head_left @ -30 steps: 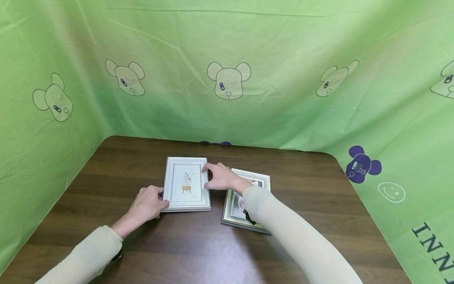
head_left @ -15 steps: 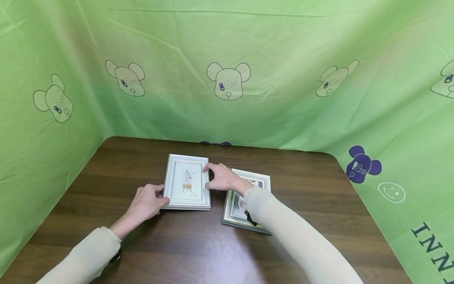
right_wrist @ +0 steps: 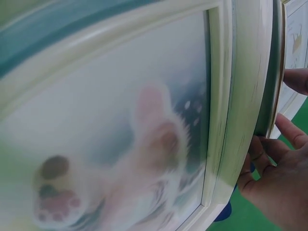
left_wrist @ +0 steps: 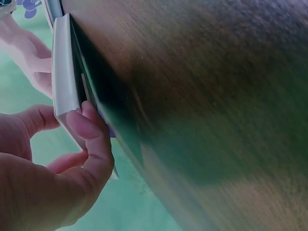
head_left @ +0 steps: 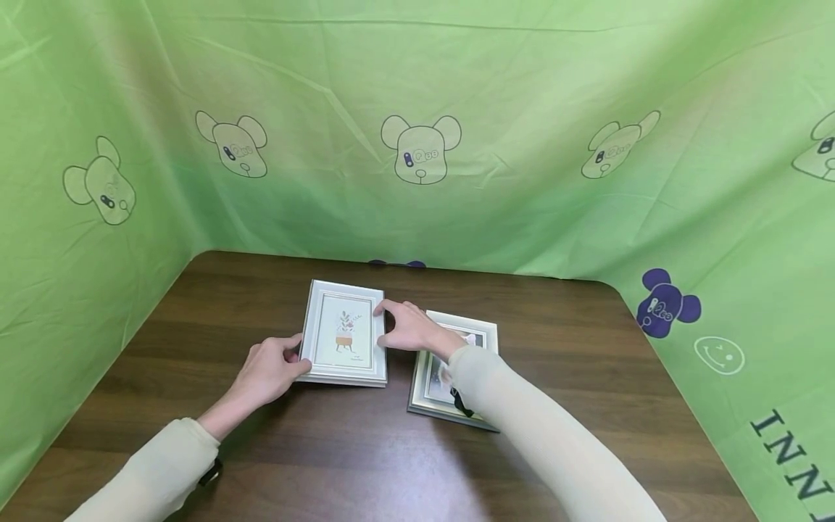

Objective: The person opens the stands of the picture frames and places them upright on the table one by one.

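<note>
Frame point(head_left: 343, 332) is gripped both sides, presumably for balance: left hand point(head_left: 266, 371) pinches near-left corner, right hand point(head_left: 409, 326) right edge, fingers parted only by frame's thickness; second frame point(head_left: 434, 378) lies beside.

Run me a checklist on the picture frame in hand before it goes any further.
1. Left grip secure on the white frame: ok; thumb over the front near the lower left corner.
2. Right grip in contact: ok; thumb and a fingertip meet the right edge.
3. Plant drawing facing up, uncovered: ok.
4. White frame apart from the second frame: ok; the head view shows a strip of tabletop between them.
5. Second frame clear of the right sleeve: not ok; the sleeve crosses above it, hiding part.
6. White frame wholly off the tabletop: cannot tell; its far underside is hidden.
</note>
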A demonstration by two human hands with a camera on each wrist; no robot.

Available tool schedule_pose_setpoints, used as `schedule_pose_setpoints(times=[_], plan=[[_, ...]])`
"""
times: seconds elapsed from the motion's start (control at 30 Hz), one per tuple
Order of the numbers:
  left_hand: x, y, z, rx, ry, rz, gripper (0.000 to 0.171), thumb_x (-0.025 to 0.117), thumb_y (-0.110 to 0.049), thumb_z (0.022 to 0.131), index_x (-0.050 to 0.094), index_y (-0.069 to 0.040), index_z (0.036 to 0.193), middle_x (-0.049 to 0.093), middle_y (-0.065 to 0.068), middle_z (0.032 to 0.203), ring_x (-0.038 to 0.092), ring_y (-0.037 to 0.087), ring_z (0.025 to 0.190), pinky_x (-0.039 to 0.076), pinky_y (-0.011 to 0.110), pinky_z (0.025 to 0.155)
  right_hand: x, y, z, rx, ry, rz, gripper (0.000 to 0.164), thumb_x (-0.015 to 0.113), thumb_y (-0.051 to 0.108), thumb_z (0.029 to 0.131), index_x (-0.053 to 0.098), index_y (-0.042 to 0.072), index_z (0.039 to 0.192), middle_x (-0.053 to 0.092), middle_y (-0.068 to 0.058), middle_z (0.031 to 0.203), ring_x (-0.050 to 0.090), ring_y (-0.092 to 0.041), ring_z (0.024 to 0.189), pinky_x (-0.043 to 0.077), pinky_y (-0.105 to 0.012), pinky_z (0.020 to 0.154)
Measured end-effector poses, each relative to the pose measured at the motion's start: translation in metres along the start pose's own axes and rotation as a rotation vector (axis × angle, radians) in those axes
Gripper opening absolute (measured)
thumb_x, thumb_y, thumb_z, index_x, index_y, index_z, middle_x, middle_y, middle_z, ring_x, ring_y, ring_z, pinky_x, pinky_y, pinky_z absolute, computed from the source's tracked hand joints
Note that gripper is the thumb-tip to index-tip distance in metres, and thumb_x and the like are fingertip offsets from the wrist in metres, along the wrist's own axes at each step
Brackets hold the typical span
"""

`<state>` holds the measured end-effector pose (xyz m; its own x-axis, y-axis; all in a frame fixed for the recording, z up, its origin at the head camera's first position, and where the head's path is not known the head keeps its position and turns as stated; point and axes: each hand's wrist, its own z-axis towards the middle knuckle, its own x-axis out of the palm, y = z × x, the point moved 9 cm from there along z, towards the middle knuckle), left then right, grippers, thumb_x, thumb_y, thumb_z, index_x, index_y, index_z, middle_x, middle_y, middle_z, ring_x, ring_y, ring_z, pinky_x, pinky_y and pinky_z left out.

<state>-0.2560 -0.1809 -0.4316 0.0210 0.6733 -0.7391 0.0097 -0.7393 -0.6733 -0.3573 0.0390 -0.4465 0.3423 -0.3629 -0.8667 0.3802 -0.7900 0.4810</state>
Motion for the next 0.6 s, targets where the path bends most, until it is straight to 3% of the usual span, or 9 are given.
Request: schedule_pose_setpoints(times=[0.13, 0.33, 0.6], plan=[[-0.0006, 0.001, -0.0006, -0.015, -0.003, -0.012, 0.059, 0.074, -0.016, 0.086, 0.064, 0.002, 0.142, 0.067, 0.0, 0.081, 0.057, 0.016, 0.071, 0.046, 0.033, 0.063, -0.0008, 0.0001, -0.0013, -0.003, -0.007, 0.01, 0.06, 0.077, 0.026, 0.081, 0.062, 0.019, 0.138, 0.065, -0.012, 0.137, 0.055, -0.03, 0.126, 0.047, -0.045, 0.103], [-0.0009, 0.002, -0.0013, -0.028, 0.0, -0.082, 0.063, 0.072, -0.014, 0.087, 0.059, 0.002, 0.146, 0.068, -0.001, 0.078, 0.065, 0.012, 0.059, 0.048, 0.033, 0.062, -0.0016, 0.0011, -0.0037, -0.011, -0.007, 0.027, 0.06, 0.078, 0.026, 0.081, 0.062, 0.018, 0.138, 0.065, -0.012, 0.138, 0.054, -0.03, 0.128, 0.047, -0.047, 0.105], [-0.0002, 0.0028, -0.0053, -0.035, 0.011, -0.109, 0.065, 0.073, -0.011, 0.088, 0.056, 0.001, 0.149, 0.072, 0.001, 0.082, 0.068, 0.014, 0.059, 0.052, 0.033, 0.063, -0.0034, 0.0033, -0.0037, -0.034, -0.022, 0.011, 0.062, 0.08, 0.026, 0.08, 0.062, 0.018, 0.139, 0.067, -0.011, 0.132, 0.056, -0.027, 0.118, 0.049, -0.044, 0.1]])
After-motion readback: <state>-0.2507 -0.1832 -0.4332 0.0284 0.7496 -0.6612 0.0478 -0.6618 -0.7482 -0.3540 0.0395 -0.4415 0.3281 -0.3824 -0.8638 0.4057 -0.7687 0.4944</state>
